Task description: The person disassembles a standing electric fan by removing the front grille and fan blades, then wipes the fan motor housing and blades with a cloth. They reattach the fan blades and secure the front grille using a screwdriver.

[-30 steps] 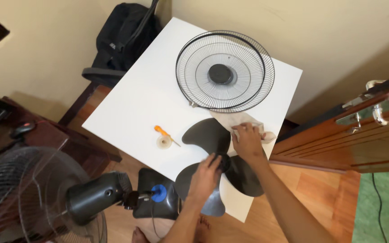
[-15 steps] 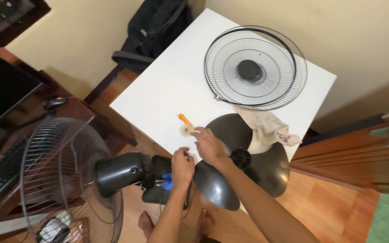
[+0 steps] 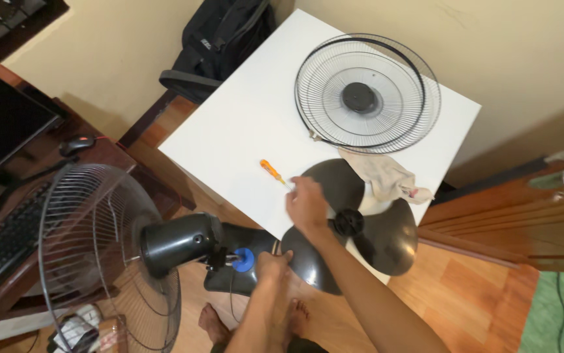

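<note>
A black fan motor housing point(image 3: 177, 242) lies sideways below the white table point(image 3: 242, 131), with a blue knob point(image 3: 243, 259) on its shaft. My left hand point(image 3: 272, 265) is at that knob, fingers closed on it. The dark three-bladed fan blade point(image 3: 367, 238) lies on the table's near corner. My right hand point(image 3: 306, 202) hovers over the blade's left lobe, fingers curled downward, just past the tip of an orange-handled screwdriver point(image 3: 271, 170). What is under those fingers is hidden.
A round wire front grille point(image 3: 367, 98) lies at the table's far side, a beige cloth point(image 3: 386, 176) beside the blade. The fan's rear grille point(image 3: 99, 255) stands at left. Black bag point(image 3: 223, 39), keyboard point(image 3: 1, 242), mouse point(image 3: 76, 142), wooden door point(image 3: 523, 222); my bare feet point(image 3: 213, 323) below.
My right hand left the cloth and crossed the blade toward the screwdriver tip. My left hand moved off the blade down to the blue knob. The view shifted left.
</note>
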